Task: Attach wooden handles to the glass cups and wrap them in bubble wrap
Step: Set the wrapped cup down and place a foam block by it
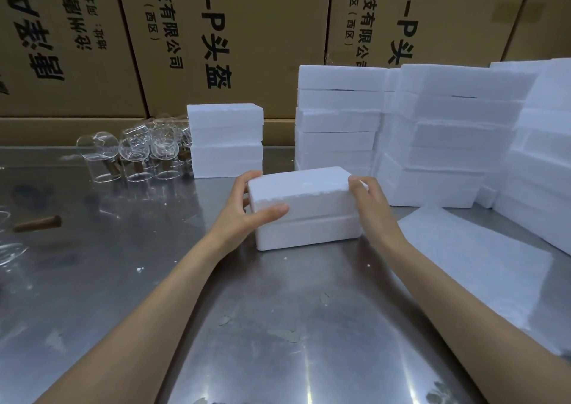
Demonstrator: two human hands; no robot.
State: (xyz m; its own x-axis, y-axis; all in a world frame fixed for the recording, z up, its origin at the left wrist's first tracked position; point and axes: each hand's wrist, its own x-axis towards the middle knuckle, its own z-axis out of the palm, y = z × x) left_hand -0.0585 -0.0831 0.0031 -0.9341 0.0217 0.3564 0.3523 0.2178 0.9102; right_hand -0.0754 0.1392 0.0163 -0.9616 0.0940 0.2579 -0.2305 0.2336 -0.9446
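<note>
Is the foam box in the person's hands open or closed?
Closed: the foam box has its lid seated flush on the base, with left hand and right hand gripping its ends.

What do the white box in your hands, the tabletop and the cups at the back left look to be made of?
White box: likely expanded polystyrene foam, matte, with a crumbly, ragged edge along the lid seam. Both hands grip it, left hand, right hand. Tabletop: apparently stainless steel, brushed and reflective, scuffed. Cups: clear glass, see-through with bright rim glints.

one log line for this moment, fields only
left hand: grips foam box | right hand: grips it | box: on table | glass cups: far left
</note>
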